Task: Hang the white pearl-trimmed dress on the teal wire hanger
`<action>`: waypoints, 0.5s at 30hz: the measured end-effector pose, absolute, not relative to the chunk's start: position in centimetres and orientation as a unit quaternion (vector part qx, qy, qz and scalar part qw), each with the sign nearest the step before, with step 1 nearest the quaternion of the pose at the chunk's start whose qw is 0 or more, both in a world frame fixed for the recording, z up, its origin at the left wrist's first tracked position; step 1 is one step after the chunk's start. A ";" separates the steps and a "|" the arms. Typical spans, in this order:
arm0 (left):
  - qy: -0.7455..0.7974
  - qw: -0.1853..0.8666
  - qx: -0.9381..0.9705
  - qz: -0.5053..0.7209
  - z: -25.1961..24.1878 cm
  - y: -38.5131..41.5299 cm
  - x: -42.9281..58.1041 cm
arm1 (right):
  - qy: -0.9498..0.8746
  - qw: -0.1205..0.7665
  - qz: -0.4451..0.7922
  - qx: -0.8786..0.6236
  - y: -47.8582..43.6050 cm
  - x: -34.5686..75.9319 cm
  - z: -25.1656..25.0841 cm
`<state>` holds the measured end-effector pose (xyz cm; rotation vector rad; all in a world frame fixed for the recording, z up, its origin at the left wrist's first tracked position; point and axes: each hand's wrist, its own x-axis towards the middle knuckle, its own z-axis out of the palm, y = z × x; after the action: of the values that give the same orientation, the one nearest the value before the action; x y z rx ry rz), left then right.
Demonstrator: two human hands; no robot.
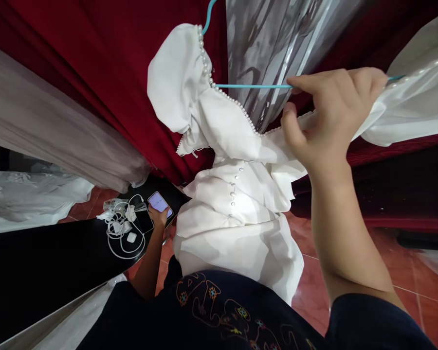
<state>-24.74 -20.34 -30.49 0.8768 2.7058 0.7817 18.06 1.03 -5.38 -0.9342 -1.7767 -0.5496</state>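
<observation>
Right hand (336, 109) gripping blue hanger (253, 86), white dress (237, 194) hanging off it; left hand (158, 217) holding lit phone (156, 201) by far right corner of black tabletop (58, 262), near messy white cables (117, 228). Red curtain (105, 63) behind.

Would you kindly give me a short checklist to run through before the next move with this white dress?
1. Right hand on the hanger: ok, fingers at its blue bar, thumb apart.
2. Left hand free: not ok, it is on the lit phone.
3. Buttons fastened on the white dress: cannot tell.
4. Hem off the floor: cannot tell, the dress's bottom is out of sight.
5. White cables tidy: not ok, they lie in overlapping loops.
</observation>
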 end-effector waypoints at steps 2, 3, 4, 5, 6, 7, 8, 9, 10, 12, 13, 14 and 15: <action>0.932 0.080 0.254 0.247 -32.2 -22.3 -24.1 | -0.739 0.507 -0.241 -0.373 1.2 18.0 -5.3; 0.939 0.072 0.238 0.239 -32.9 -22.7 -23.8 | -0.738 0.506 -0.244 -0.374 1.2 18.0 -5.3; 0.943 0.065 0.228 0.234 -33.5 -22.9 -23.6 | -0.735 0.508 -0.246 -0.377 1.2 17.9 -5.2; 0.946 0.059 0.221 0.231 -34.0 -22.8 -23.5 | -0.731 0.510 -0.247 -0.379 1.1 17.9 -5.1; 0.947 0.052 0.218 0.229 -34.4 -22.5 -23.5 | -0.731 0.510 -0.245 -0.381 1.0 17.8 -5.0; 0.948 0.046 0.217 0.227 -34.7 -22.1 -23.6 | -0.731 0.511 -0.242 -0.382 0.9 17.8 -5.0; 0.949 0.041 0.218 0.225 -34.9 -21.7 -23.9 | -0.734 0.510 -0.239 -0.380 0.8 17.9 -5.0; 0.949 0.037 0.221 0.223 -35.1 -21.3 -24.2 | -0.739 0.506 -0.235 -0.378 0.8 17.9 -4.9; 0.949 0.034 0.224 0.219 -35.1 -20.9 -24.5 | -0.744 0.503 -0.233 -0.374 0.8 18.0 -4.9; 0.952 0.029 0.224 0.207 -35.2 -20.3 -24.9 | -0.745 0.505 -0.233 -0.369 0.8 18.1 -4.9; 0.955 0.026 0.220 0.199 -35.2 -20.0 -25.1 | -0.743 0.508 -0.234 -0.367 0.8 18.1 -4.8; 0.958 0.021 0.214 0.190 -35.2 -19.8 -25.2 | -0.742 0.510 -0.234 -0.366 0.8 18.1 -4.8; 0.962 0.017 0.206 0.180 -35.1 -19.5 -25.3 | -0.741 0.512 -0.233 -0.366 0.8 18.1 -4.7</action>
<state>-25.27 -19.51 -35.14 0.6409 2.9895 0.5600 18.07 0.80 -4.74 -0.8801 -1.7834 -0.5593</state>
